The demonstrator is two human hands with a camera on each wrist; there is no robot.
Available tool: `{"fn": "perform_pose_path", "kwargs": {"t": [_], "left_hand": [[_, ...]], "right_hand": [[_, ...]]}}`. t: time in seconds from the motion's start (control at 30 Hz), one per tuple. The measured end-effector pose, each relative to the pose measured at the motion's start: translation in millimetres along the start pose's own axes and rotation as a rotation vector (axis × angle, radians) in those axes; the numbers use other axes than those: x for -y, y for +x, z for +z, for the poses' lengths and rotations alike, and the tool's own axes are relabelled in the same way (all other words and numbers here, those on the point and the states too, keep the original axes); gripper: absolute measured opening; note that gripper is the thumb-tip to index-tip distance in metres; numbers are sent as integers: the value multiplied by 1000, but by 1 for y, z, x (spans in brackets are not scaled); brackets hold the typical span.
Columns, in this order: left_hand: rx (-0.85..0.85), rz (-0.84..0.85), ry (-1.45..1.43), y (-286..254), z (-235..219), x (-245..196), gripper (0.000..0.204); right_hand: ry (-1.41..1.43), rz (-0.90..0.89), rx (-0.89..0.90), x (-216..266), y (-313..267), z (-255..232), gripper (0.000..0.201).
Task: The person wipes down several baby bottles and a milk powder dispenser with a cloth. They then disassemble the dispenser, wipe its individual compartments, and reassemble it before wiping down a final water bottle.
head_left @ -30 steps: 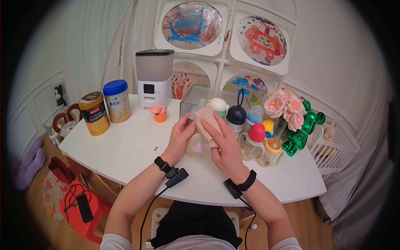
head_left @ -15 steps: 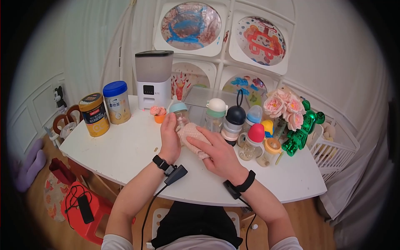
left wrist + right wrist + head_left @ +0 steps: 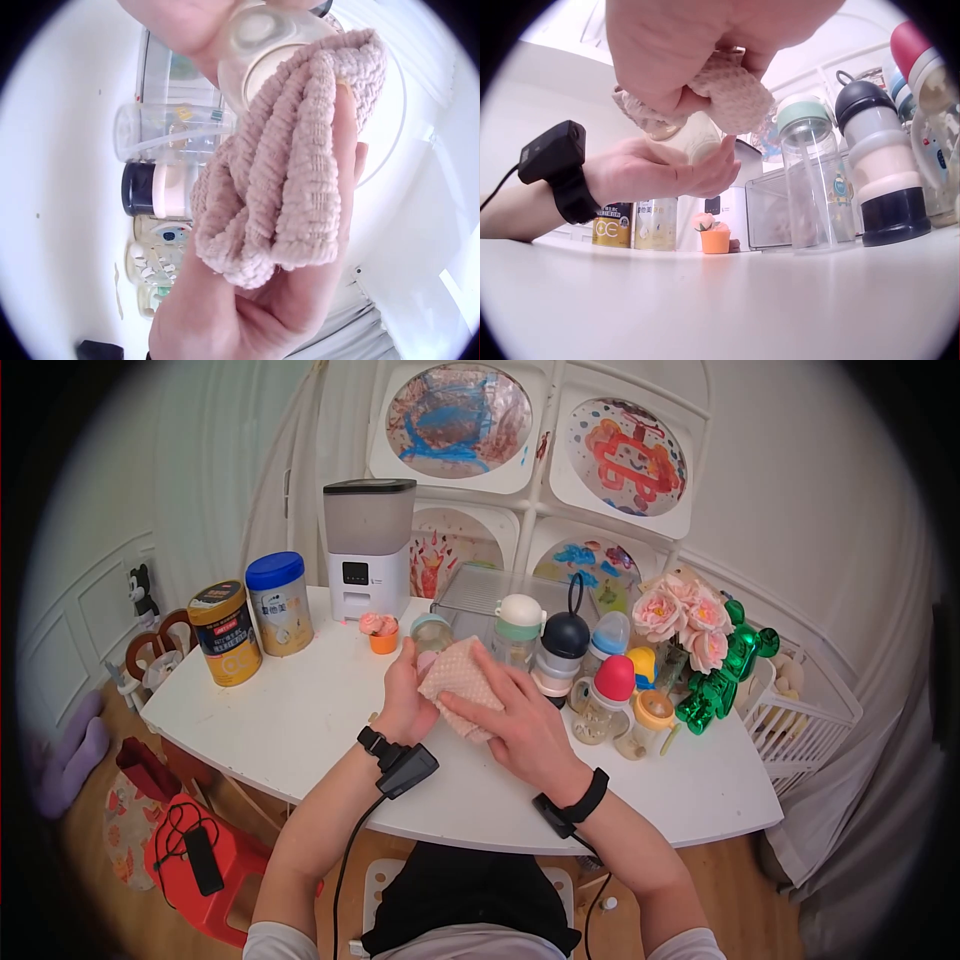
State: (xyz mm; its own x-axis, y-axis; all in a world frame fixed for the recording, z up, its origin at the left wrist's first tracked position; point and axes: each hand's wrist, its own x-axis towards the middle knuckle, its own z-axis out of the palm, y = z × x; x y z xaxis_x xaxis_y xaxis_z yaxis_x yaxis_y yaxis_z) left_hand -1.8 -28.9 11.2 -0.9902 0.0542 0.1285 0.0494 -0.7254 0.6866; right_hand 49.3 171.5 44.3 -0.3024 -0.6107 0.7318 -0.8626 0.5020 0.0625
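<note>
My left hand (image 3: pixel 404 698) holds a clear baby bottle (image 3: pixel 432 632) above the table, fingers curled around it from below in the right wrist view. My right hand (image 3: pixel 522 725) grips a folded pink waffle-textured cloth (image 3: pixel 463 685) and presses it over the near part of the bottle. In the left wrist view the rounded clear end of the bottle (image 3: pixel 259 45) sticks out past the cloth (image 3: pixel 300 172), its other end covered. Seen from the right wrist, cloth and fingers wrap the upper part of the bottle (image 3: pixel 694 141).
Right of the hands stand a green-collared bottle (image 3: pixel 517 630), a stacked navy-topped container (image 3: pixel 564 645) and a red-capped bottle (image 3: pixel 604 705). An orange pot of flowers (image 3: pixel 383 640), two tins (image 3: pixel 280 605) and a white dispenser (image 3: pixel 368 560) stand left and behind. Pink flowers (image 3: pixel 685 622) are farther right.
The bottle has turned: its teal collar and teat pointed up half a second ago, and a clear end now shows there. The cloth has shifted left and lower with my right hand.
</note>
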Motion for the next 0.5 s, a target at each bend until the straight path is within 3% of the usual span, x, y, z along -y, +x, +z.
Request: {"fn": "perform_pose_path", "kwargs": {"t": [0.1, 0.23, 0.33, 0.43, 0.5], "left_hand": [[-37, -10, -74, 2, -1, -3, 62], [-36, 104, -190, 4, -4, -11, 55], [-52, 150, -178, 6, -8, -12, 56], [-18, 150, -80, -3, 5, -14, 56], [-7, 140, -7, -6, 10, -12, 54]], "right_hand": [[-20, 17, -7, -1, -1, 1, 73], [-43, 51, -11, -5, -6, 6, 64], [-60, 157, 8, -12, -14, 13, 56], [14, 250, -79, -20, -16, 13, 53], [72, 203, -360, -24, -12, 11, 58]]}}
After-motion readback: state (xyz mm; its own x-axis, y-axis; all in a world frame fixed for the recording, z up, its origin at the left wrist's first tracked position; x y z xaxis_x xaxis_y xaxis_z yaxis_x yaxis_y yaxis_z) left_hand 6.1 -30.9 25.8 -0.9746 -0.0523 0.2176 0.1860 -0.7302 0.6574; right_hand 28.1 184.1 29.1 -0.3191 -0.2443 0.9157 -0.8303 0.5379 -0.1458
